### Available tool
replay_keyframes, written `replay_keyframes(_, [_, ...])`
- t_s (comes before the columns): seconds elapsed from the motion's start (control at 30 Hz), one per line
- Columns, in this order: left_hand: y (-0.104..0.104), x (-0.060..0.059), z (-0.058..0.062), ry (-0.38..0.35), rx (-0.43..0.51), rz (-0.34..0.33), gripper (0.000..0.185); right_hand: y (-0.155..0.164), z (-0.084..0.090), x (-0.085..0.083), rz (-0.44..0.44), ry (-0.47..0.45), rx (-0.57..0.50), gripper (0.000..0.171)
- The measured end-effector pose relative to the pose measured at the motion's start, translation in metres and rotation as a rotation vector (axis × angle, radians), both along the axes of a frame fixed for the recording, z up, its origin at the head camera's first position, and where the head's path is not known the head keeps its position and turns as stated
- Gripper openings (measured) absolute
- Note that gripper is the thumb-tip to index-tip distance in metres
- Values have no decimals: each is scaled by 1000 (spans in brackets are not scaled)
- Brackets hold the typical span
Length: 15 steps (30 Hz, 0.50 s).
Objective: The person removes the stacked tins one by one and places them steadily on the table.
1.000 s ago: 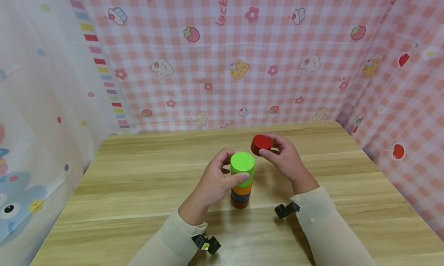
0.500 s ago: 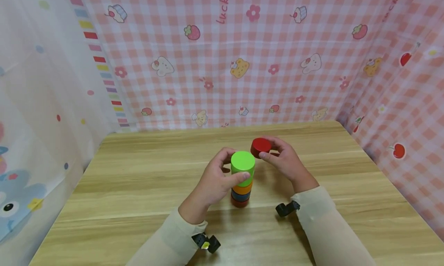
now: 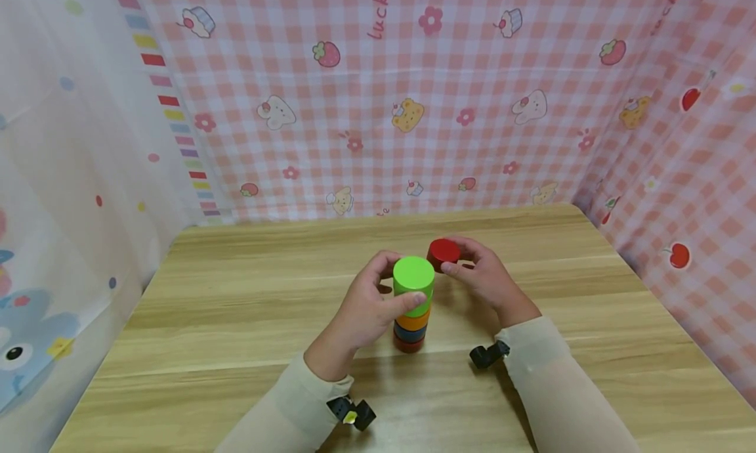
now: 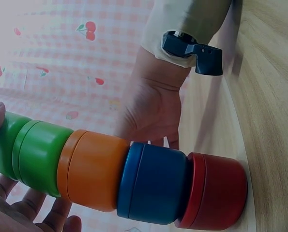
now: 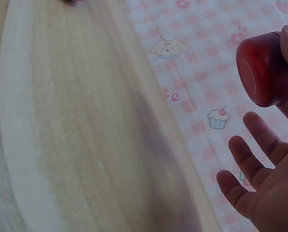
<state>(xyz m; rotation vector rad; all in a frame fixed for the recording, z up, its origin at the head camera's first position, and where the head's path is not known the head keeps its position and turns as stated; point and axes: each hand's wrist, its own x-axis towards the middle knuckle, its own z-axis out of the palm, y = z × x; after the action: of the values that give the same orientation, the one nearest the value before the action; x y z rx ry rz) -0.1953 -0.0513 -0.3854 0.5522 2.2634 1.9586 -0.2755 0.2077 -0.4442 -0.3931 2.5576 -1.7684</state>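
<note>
Five round blocks — four stacked (image 3: 412, 305), one loose red block (image 3: 443, 251) — one table (image 3: 236, 322)

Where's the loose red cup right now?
In the head view the red cup is pinched in the right hand, just right of and behind the green cup topping the stack, which the left hand grips.

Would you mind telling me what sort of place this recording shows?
Probably a small staged play corner: a wooden table enclosed by pink checked cartoon cloth, where hands stack toy cups.
</note>
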Motion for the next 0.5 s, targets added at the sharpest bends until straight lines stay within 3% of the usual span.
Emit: replay_keyframes(0.5, [0, 0, 1, 0, 7, -5, 42, 0, -6, 0, 0, -56, 37, 56])
